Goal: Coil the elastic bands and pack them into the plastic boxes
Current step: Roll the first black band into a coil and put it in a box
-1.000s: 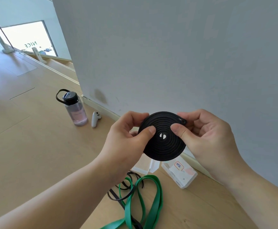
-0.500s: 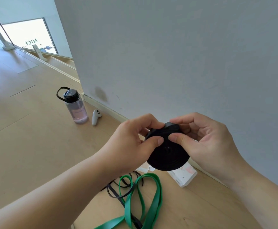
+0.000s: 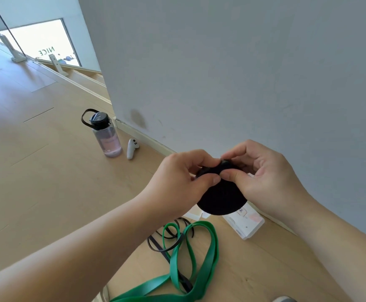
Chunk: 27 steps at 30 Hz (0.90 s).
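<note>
A black elastic band wound into a flat round coil is held up in front of me, above the floor. My left hand pinches its upper left edge and my right hand pinches its upper right edge, thumbs nearly touching on the face of the coil. Below it, a clear plastic box with a label lies on the wooden floor by the wall, partly hidden by the coil. A loose green band and a thin loose black band lie tangled on the floor nearer me.
A water bottle with a black lid and a white controller stand near the wall's baseboard at the left. The grey wall runs close on the right. A white box piece lies under my left hand.
The coil has been tilted and lowered, its spiral face no longer shows, and both hands have closed in over its top edge with thumbs meeting.
</note>
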Motion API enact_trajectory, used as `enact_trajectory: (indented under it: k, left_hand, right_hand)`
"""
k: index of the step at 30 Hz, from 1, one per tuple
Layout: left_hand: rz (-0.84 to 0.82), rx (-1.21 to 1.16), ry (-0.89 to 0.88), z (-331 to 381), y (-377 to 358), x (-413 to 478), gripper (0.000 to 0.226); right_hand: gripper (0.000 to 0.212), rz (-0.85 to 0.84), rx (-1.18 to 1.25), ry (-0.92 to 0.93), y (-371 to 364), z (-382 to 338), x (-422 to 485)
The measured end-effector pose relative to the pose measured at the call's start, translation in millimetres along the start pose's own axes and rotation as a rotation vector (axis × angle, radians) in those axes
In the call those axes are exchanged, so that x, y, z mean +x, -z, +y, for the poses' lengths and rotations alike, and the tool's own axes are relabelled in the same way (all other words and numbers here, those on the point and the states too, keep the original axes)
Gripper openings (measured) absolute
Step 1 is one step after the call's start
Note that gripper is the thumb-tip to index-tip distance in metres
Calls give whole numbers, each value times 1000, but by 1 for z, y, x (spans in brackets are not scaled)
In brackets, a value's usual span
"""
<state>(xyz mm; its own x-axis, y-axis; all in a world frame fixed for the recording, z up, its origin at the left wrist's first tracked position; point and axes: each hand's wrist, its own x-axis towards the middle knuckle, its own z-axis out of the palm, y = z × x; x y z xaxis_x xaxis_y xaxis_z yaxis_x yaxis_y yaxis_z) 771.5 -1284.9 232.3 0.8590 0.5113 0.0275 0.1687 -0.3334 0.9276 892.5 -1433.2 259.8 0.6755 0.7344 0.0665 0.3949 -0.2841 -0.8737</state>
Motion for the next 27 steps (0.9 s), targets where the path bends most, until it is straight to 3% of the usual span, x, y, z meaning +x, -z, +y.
enact_trajectory:
  k: [7,11,15,19,22,27]
  left_hand:
    - [-58,231,-28,-9,7,12,21]
    - [-48,368,40,-38,5,25,24]
    - [22,427,189,-90,5,40,26]
    - [68,413,252,-130,0,60,27]
    - [99,368,287,-160,-6,77,25]
    - [90,333,348,-210,-19,105,26]
  right_hand:
    - [27,-92,-17,-89,-14,13,13]
    - [24,-128,-172,-176,-21,32,18]
    - [30,-242,-304,-419,-35,58,26]
    - [54,-451,-478,-569,-66,83,52]
    - [63,-439,-549,-695,-87,112,73]
    - [82,-503,-518,-1095,-116,188,88]
